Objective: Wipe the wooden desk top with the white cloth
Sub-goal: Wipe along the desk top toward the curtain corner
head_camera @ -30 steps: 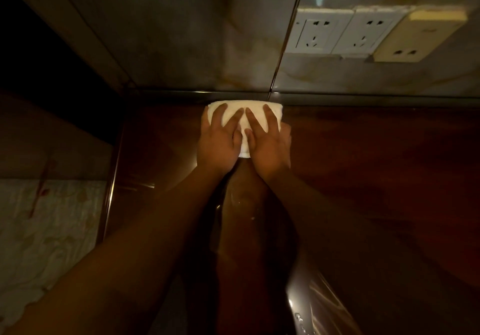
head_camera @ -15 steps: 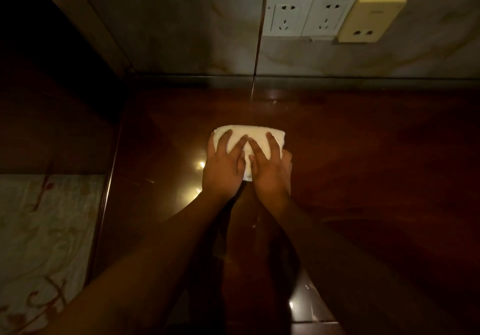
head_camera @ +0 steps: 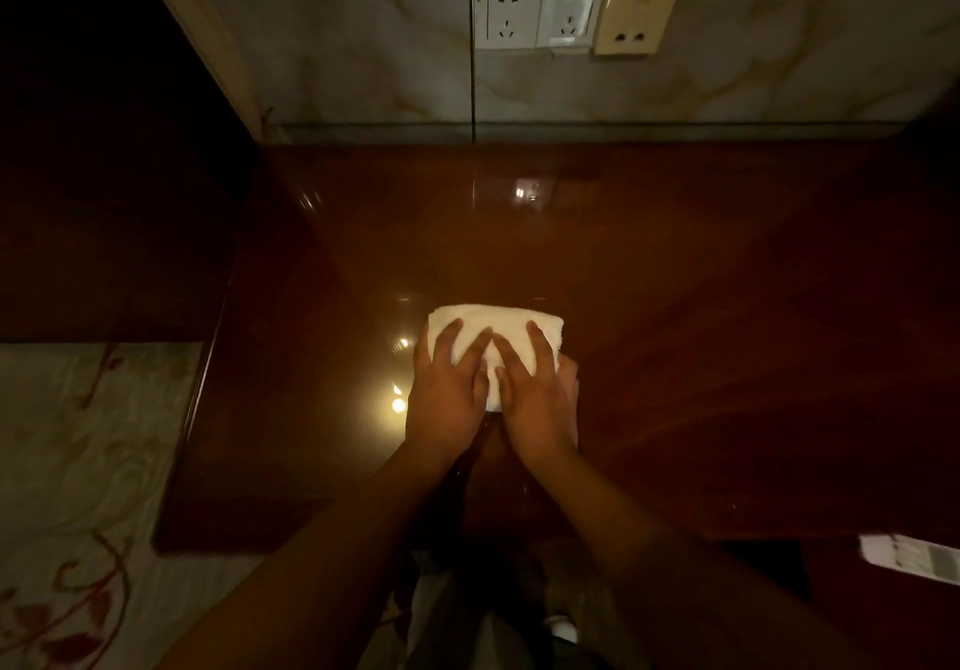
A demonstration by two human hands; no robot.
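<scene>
Two hands: left hand (head_camera: 445, 399) and right hand (head_camera: 540, 401), fingers spread flat on cloth
Cloth: folded white terry cloth (head_camera: 501, 323), frame centre, on glossy reddish-brown wooden desk top (head_camera: 701, 331)
Handling: soft, light; likely slides easily, best pressed from above

The folded cloth (head_camera: 501, 329) is plain white with no print, glowing cream in the dim light. The desk top (head_camera: 701, 305) under it is a glossy dark reddish-brown wood, its grain running in faint diagonal streaks toward 4 o'clock, with small yellow-white light reflections at 9 o'clock of the cloth. At 12 o'clock the wall (head_camera: 337, 35) is grey-beige marble with pale yellowish veins. On it sit two white sockets (head_camera: 537, 11) and a cream-yellow socket (head_camera: 636, 11). At 8 o'clock the floor covering (head_camera: 67, 461) is pale cream with dark red vine and leaf swirls.
</scene>
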